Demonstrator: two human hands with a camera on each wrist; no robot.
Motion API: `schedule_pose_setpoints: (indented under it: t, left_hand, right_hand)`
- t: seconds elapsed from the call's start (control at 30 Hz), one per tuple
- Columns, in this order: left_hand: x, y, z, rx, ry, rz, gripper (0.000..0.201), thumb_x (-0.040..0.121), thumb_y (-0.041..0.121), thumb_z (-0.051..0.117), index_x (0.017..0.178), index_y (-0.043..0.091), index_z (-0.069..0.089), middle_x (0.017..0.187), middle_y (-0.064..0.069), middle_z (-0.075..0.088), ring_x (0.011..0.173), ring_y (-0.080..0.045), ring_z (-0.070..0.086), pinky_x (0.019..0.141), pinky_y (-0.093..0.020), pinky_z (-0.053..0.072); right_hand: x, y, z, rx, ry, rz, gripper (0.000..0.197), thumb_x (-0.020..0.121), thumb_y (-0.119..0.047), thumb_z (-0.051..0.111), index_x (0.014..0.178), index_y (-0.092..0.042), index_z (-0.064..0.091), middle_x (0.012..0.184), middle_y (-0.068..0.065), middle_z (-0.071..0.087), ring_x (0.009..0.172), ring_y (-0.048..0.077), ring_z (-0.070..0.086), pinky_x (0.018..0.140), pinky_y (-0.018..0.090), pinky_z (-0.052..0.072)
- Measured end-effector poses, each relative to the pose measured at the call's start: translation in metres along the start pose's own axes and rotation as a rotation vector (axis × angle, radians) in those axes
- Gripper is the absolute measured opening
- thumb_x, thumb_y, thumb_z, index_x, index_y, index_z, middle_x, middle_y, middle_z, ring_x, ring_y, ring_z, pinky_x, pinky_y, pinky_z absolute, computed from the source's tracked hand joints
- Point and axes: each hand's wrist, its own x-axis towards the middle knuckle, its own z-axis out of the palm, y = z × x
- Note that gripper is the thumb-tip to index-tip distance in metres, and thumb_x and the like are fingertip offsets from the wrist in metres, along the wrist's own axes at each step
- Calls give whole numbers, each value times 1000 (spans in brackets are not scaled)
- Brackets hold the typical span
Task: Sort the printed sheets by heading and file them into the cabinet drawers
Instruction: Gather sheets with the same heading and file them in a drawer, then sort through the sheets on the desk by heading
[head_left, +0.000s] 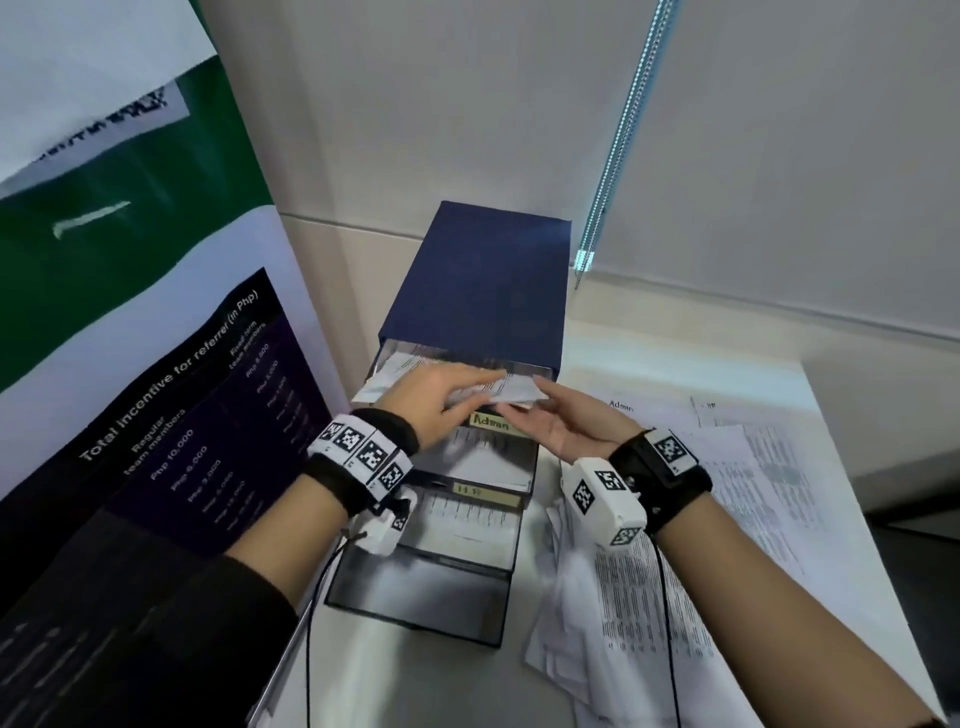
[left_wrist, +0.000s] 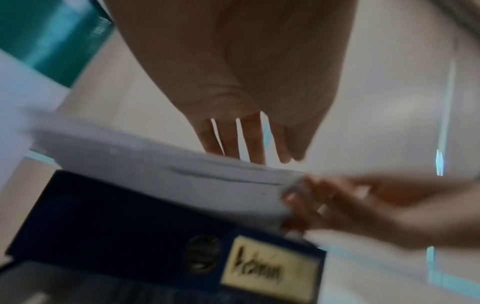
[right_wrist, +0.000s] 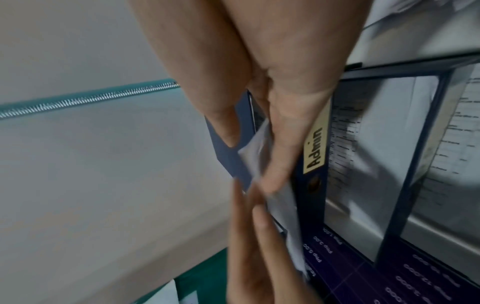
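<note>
A navy drawer cabinet (head_left: 483, 280) stands on the table with its drawers pulled out in steps. The top drawer, labelled Admin (head_left: 491, 423), holds a small stack of printed sheets (head_left: 410, 364). My left hand (head_left: 441, 395) lies flat on the stack, fingers straight (left_wrist: 246, 144). My right hand (head_left: 524, 400) holds the stack's right corner between thumb and fingers (right_wrist: 280, 154). The sheets (left_wrist: 155, 168) sit slightly skewed above the Admin label (left_wrist: 267, 269). In the right wrist view the sheets (right_wrist: 283, 205) lie beside the label (right_wrist: 315, 150).
Below the Admin drawer a second open drawer (head_left: 467, 490) also holds sheets, and a lower one (head_left: 415, 587) looks bare. Loose printed sheets (head_left: 649, 597) spread over the white table on the right. A standing poster (head_left: 156, 415) is close on the left; a blind chain (head_left: 623, 130) hangs behind.
</note>
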Motion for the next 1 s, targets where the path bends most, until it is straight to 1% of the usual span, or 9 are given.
schedule_pose_setpoints:
  t: [0.17, 0.27, 0.33, 0.4, 0.5, 0.63, 0.83, 0.93, 1.0]
  left_hand:
    - [30, -10, 22, 162, -299, -339, 68, 99, 60, 14, 128, 24, 64, 132, -10, 62, 122, -25, 57, 108, -38, 39]
    - [44, -11, 33, 281, -347, -406, 79, 97, 63, 4, 133, 20, 60, 145, -11, 50, 135, -27, 43, 116, -45, 25]
    - [51, -10, 39, 378, -292, -347, 76, 97, 62, 9, 126, 19, 65, 141, -10, 50, 130, -29, 44, 111, -47, 29]
    - [53, -7, 41, 411, -213, -272, 67, 95, 66, 23, 115, 24, 70, 120, -7, 57, 112, -29, 52, 98, -46, 41]
    - [45, -7, 35, 219, -137, -177, 54, 80, 76, 47, 93, 30, 73, 83, 3, 61, 76, -16, 57, 70, -33, 47]
    - [28, -17, 20, 133, -71, -101, 32, 78, 57, 68, 92, 30, 77, 68, 4, 62, 63, -15, 54, 63, -32, 49]
    - [36, -32, 19, 251, -43, -176, 24, 94, 35, 62, 109, 21, 75, 101, -4, 75, 87, -21, 66, 83, -31, 51]
    - [51, -20, 26, 316, -216, -290, 42, 100, 45, 45, 108, 18, 75, 110, -9, 71, 95, -25, 62, 85, -30, 46]
    - [57, -3, 32, 432, -323, -391, 56, 101, 51, 30, 114, 16, 71, 115, -14, 68, 105, -31, 60, 94, -37, 44]
  right_hand:
    - [-28, -3, -39, -301, 83, 26, 49, 97, -33, 53, 126, 6, 52, 117, 30, 64, 97, 36, 70, 80, 39, 60]
    - [-54, 1, -84, -528, 256, -8, 39, 97, -31, 54, 121, -2, 60, 114, 22, 69, 94, 32, 71, 79, 36, 60]
    - [-71, 9, -126, -671, 445, -46, 35, 96, -26, 57, 120, 0, 61, 110, 21, 70, 85, 28, 70, 70, 32, 61]
    - [-88, 23, -175, -820, 600, -63, 32, 96, -24, 59, 117, -1, 63, 103, 17, 70, 74, 23, 66, 60, 27, 58]
    - [-112, 47, -237, -836, 671, 12, 28, 94, -25, 62, 113, -4, 66, 96, 14, 70, 73, 23, 65, 72, 34, 59]
    - [-121, 70, -269, -794, 679, 43, 24, 93, -25, 63, 108, -7, 67, 95, 13, 71, 74, 24, 66, 75, 36, 58]
    - [-83, 84, -266, -975, 679, 82, 25, 94, -23, 61, 111, -4, 64, 88, 11, 66, 69, 22, 61, 68, 34, 56]
    - [-65, 87, -263, -1197, 713, 65, 29, 93, -27, 62, 114, -8, 65, 93, 6, 67, 72, 17, 61, 70, 31, 57]
    - [-58, 86, -264, -1424, 788, 87, 38, 91, -33, 63, 123, -13, 60, 109, 8, 66, 84, 18, 64, 79, 32, 55]
